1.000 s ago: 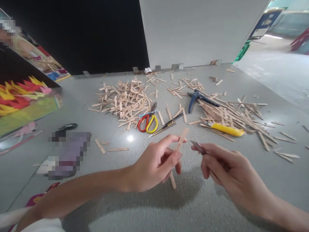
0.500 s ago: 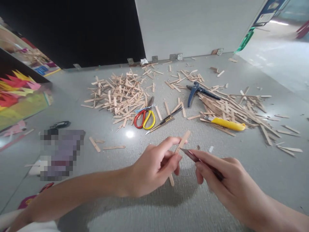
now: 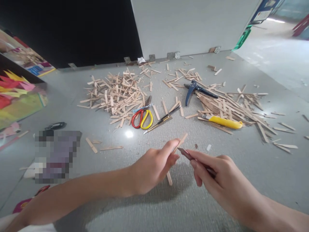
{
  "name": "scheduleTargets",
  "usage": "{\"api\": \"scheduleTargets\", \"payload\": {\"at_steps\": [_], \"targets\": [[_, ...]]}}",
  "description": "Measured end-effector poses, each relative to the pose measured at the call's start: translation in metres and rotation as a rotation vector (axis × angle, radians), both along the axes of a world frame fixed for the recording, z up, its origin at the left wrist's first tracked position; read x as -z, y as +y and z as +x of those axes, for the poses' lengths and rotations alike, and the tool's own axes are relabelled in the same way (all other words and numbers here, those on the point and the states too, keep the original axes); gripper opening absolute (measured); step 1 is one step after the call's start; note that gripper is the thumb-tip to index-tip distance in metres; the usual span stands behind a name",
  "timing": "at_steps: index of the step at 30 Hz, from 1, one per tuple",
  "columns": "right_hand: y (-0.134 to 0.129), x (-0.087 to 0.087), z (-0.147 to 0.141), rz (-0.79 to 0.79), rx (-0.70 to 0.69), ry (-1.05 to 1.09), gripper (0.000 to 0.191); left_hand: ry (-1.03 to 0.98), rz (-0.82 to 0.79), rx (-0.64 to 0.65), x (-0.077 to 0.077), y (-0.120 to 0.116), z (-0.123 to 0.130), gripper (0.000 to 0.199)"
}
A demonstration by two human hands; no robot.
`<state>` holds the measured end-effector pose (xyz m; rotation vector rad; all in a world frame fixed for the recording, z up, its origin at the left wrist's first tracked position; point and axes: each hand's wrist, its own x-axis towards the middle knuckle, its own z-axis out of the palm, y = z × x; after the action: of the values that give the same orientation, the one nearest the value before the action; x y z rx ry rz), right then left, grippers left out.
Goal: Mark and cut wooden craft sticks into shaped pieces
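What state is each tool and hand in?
Flat pale wooden stick: tilted, held.
Left hand: closed on stick.
Slim dark pointed blade: tip near stick.
Right hand: closed on blade.
Red-and-yellow-handled scissors: apparently closed.
Navy-blue metal hand tool: handles spread.
Yellow plastic cutter: lying flat.

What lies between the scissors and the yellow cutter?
Head view: a thin black tool and some loose wooden sticks lie between scissors and yellow cutter.

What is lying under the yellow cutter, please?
Thin wooden sticks show along both edges of the yellow cutter, so it seems to rest on them. What it covers directly cannot be seen.
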<state>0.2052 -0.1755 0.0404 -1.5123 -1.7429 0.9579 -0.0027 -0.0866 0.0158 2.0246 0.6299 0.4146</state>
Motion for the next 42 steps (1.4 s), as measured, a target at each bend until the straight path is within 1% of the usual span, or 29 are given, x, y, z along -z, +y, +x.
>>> {"api": "scheduleTargets", "payload": {"at_steps": [3, 6, 9, 15, 18, 22, 28, 30, 32, 34, 37, 39, 42], "targets": [[0.001, 0.001, -0.001, 0.005, 0.024, 0.014, 0.038, 0.035, 0.035, -0.011, 0.001, 0.0, 0.0, 0.033], [0.004, 0.005, 0.001, -0.023, 0.008, 0.059, 0.04, 0.012, -0.036, -0.029, 0.001, 0.0, 0.001, 0.03], [0.008, 0.012, 0.004, -0.036, -0.013, 0.107, 0.041, -0.036, -0.168, -0.049, 0.001, 0.001, 0.003, 0.031], [0.014, 0.026, 0.01, 0.026, -0.038, 0.13, 0.042, -0.146, -0.545, -0.108, -0.003, -0.001, 0.008, 0.043], [0.017, 0.029, 0.012, 0.119, -0.045, 0.085, 0.042, -0.184, -0.695, -0.117, -0.005, -0.001, 0.01, 0.044], [0.018, 0.036, 0.015, 0.296, -0.063, -0.037, 0.043, -0.185, -0.83, -0.12, -0.005, 0.001, 0.013, 0.042], [0.014, 0.051, 0.022, 0.554, -0.077, -0.299, 0.04, -0.212, -0.965, -0.124, 0.0, 0.006, 0.014, 0.045], [0.013, 0.053, 0.023, 0.637, -0.093, -0.41, 0.041, -0.197, -0.998, -0.104, 0.003, 0.006, 0.014, 0.046], [0.012, 0.053, 0.024, 0.675, -0.103, -0.48, 0.043, -0.169, -1.041, -0.079, 0.007, 0.006, 0.014, 0.047], [0.013, 0.049, 0.025, 0.649, -0.057, -0.455, 0.041, -0.159, -1.069, -0.071, 0.01, 0.006, 0.015, 0.048], [0.016, 0.041, 0.025, 0.483, 0.047, -0.312, 0.035, -0.178, -1.005, -0.102, 0.011, 0.007, 0.017, 0.048], [0.019, 0.034, 0.025, 0.345, 0.043, -0.229, 0.034, -0.161, -0.908, -0.123, 0.01, 0.008, 0.017, 0.044], [0.02, 0.026, 0.025, 0.17, -0.03, -0.134, 0.033, -0.097, -0.707, -0.141, 0.006, 0.008, 0.014, 0.034]]}}
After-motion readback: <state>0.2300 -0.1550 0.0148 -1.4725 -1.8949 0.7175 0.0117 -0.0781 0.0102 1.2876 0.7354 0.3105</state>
